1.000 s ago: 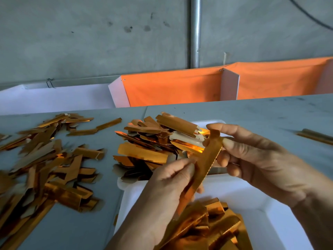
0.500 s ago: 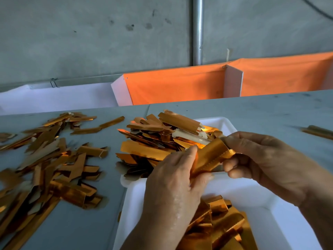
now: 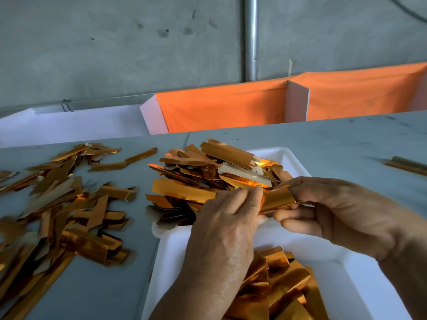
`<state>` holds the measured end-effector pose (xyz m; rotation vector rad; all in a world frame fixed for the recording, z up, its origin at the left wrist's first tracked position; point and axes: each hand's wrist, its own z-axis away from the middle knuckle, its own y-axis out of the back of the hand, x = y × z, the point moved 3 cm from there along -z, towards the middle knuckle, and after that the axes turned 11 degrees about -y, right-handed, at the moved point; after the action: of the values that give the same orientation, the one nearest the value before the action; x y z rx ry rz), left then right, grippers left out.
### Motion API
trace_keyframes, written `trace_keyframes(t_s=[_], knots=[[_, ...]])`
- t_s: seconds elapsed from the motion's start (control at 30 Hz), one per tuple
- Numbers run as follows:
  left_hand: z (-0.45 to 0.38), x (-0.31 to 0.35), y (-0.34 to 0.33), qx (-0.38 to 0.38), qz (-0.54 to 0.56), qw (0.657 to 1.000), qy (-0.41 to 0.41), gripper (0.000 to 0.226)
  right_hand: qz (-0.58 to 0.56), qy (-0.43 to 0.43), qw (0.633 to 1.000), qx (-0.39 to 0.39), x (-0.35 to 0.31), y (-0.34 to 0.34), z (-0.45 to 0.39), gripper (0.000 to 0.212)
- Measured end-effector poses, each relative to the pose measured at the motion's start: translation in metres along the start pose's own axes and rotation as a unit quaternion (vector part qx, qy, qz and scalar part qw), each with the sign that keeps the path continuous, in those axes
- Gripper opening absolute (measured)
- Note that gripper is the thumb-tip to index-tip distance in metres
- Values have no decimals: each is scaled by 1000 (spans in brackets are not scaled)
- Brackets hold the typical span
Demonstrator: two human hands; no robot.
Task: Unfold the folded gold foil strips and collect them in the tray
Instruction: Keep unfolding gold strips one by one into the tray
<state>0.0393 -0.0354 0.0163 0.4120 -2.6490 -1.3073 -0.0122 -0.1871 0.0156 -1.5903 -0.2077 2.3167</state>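
Note:
Both hands hold one gold foil strip (image 3: 278, 200) above the white tray (image 3: 360, 289). My left hand (image 3: 227, 229) pinches its left end with fingertips and thumb. My right hand (image 3: 332, 211) pinches its right end, fingers curled beneath. Only a short middle stretch of the strip shows between them, lying nearly level. A heap of gold strips (image 3: 208, 174) fills the tray's far end and spills over its left rim. More gold strips (image 3: 282, 287) lie in the tray's near end, partly behind my left forearm.
A wide scatter of gold strips (image 3: 57, 211) covers the grey table (image 3: 346, 139) at the left. A single gold strip (image 3: 406, 166) lies at the far right. Orange cloth-lined bins (image 3: 231, 107) stand behind the table against a concrete wall.
The strip went from standing steeply between the hands to lying nearly level. Both hands closed in on it, so less of it shows. The view shifted slightly.

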Motion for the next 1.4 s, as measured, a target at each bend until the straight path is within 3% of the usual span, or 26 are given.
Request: trace_keyframes(t_s=[0.13, 0.3, 0.57, 1.03, 1.2, 1.4], knots=[[4, -3, 0, -7, 101, 995, 23, 42, 3, 2, 1000, 7, 2, 2, 1, 21], [9, -11, -1, 29, 211, 974, 80, 50, 65, 84, 994, 32, -1, -2, 0, 12], [11, -20, 0, 73, 404, 901, 142, 40, 88, 160, 983, -16, -9, -3, 6, 24], [13, -22, 3, 48, 409, 901, 136, 41, 201, 221, 954, 5, -13, -4, 13, 11], [13, -21, 5, 46, 389, 912, 123, 43, 181, 205, 962, 2, -13, -8, 13, 7], [14, -22, 3, 22, 348, 932, 100, 48, 180, 167, 969, 21, -9, -7, 8, 19]])
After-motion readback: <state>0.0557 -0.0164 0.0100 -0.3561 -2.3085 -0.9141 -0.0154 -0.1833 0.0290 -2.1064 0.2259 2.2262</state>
